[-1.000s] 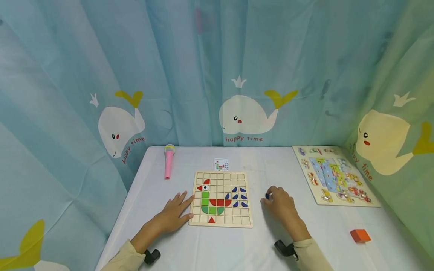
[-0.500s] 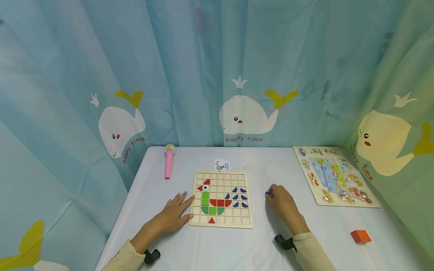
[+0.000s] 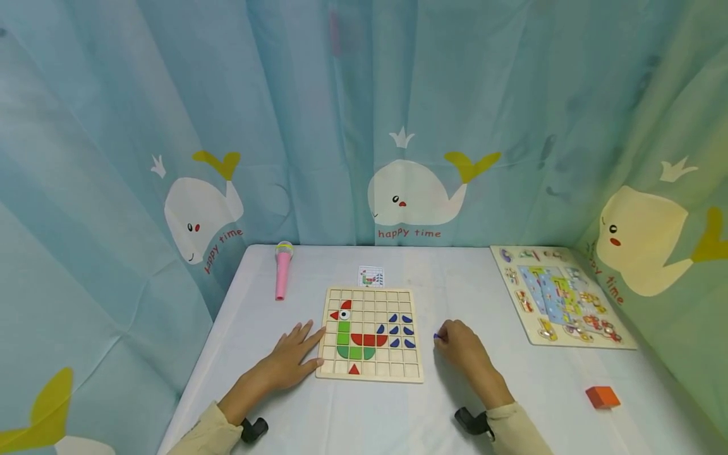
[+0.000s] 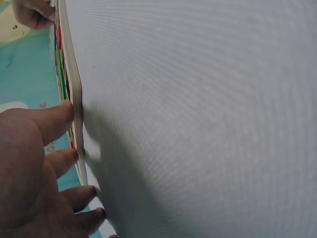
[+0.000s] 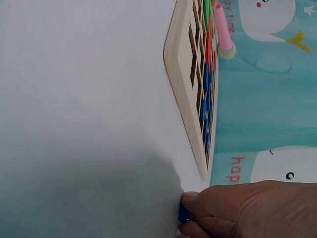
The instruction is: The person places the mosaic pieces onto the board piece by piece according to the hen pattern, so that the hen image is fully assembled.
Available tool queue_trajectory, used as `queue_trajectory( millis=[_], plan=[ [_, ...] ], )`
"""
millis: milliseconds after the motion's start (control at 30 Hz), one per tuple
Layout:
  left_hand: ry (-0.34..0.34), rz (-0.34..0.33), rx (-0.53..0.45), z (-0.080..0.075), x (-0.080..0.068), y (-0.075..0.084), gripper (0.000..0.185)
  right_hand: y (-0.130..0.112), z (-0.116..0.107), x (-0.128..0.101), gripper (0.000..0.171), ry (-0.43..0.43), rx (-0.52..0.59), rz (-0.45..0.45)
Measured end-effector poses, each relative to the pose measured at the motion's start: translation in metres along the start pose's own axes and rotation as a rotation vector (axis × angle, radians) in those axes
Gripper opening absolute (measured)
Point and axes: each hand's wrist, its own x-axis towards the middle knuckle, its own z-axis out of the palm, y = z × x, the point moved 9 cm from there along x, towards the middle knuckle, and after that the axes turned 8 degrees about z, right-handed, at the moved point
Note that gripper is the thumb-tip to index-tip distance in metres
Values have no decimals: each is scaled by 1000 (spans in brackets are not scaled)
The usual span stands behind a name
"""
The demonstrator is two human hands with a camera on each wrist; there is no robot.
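A square wooden grid board (image 3: 392, 373) lies mid-table with coloured tiles forming a bird: red and green pieces, a round eye tile (image 3: 344, 315) and several blue tail tiles (image 3: 394, 330). My left hand (image 3: 288, 359) rests on the table with fingers spread, thumb and fingertip touching the board's left edge. To the right of the board, my right hand (image 3: 463, 347) pinches a small blue tile (image 5: 184, 214) between thumb and fingers, close over the table. Most of that tile is hidden by the fingers. Behind the board is a small card (image 3: 371, 276) printed with the same bird.
A pink toy microphone (image 3: 282, 272) lies at the back left. At the back right is a wooden picture puzzle board (image 3: 531, 316). An orange block (image 3: 603, 397) sits near the right edge. Blue curtains with whales (image 3: 415, 193) surround the table.
My right hand, with the blue tile in its fingers, first shifts slightly away and then comes left and nearer toward the board. The left hand stays in place.
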Motion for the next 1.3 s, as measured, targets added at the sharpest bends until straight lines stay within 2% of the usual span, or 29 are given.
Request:
queue_trajectory(
  millis=[167, 333, 700, 1033, 1300],
  plan=[
    [-4, -2, -2, 2, 2, -3, 67, -7, 4, -9, 13, -41, 20, 26],
    [-7, 8, 1, 4, 3, -4, 67, -13, 7, -15, 14, -28, 40, 40],
    [1, 10, -3, 1, 1, 0, 67, -44, 20, -35, 14, 14, 106, -77],
    [3, 5, 0, 1, 0, 0, 66, -44, 26, -42, 15, -12, 176, -70],
    [2, 1, 1, 1, 0, 0, 66, -44, 26, -46, 15, -2, 165, -72]
  ],
)
